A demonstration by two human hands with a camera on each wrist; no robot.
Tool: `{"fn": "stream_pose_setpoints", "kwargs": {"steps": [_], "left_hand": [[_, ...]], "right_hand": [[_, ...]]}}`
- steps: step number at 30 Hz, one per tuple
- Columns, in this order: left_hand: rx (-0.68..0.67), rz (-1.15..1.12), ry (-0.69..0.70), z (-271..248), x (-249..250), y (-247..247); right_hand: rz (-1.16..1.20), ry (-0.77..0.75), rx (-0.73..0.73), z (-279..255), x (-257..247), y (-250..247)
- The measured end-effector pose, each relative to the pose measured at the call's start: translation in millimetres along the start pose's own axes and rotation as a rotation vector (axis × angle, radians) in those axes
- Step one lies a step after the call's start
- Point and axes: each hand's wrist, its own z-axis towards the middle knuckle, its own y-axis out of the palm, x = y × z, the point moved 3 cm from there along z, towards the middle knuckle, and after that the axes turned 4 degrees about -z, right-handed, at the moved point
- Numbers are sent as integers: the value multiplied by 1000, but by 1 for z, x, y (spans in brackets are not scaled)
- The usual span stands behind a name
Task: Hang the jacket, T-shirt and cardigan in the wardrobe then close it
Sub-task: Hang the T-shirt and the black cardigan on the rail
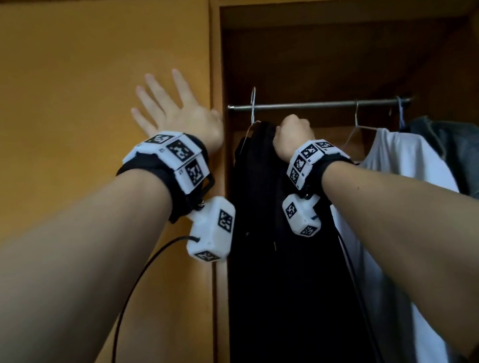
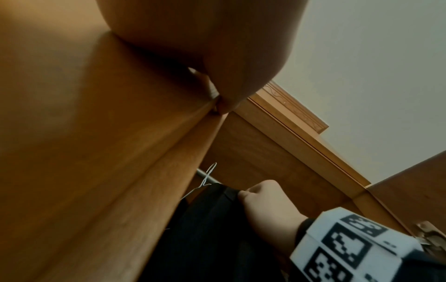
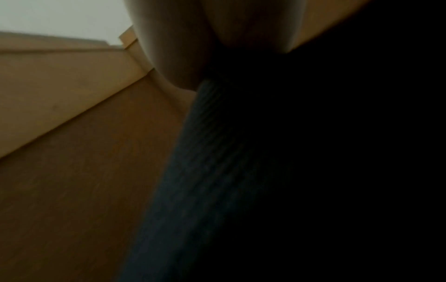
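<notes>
Cardigan (image 1: 271, 223), black, hangs bunched in the right hand (image 1: 293, 133), its wire hanger (image 1: 254, 108) hooked over the rail (image 1: 313, 105) just above. Left hand (image 1: 176, 113) lies spread flat against the wardrobe door (image 1: 66, 98). Best confirm the hook seats fully before letting go.

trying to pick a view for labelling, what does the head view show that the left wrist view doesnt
Only the head view shows the white T-shirt and a grey garment already hanging on the rail, plus the left hand flat on the wardrobe panel. Only the left wrist view shows the ceiling and the wardrobe's top trim. Both show the right hand gripping the black garment below its wire hanger.
</notes>
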Motion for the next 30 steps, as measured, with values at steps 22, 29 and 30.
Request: {"fn": "stream_pose_setpoints", "kwargs": {"steps": [22,29,30], "left_hand": [[-60,-5,37,-1,-5,-4],[51,-65,24,-10,-4,-1],[82,-102,-19,-13,2,0]], "right_hand": [[967,179,-680,-37,-30,72],[825,302,-412,-39,31,15],[731,311,-283,-35,43,0]]}}
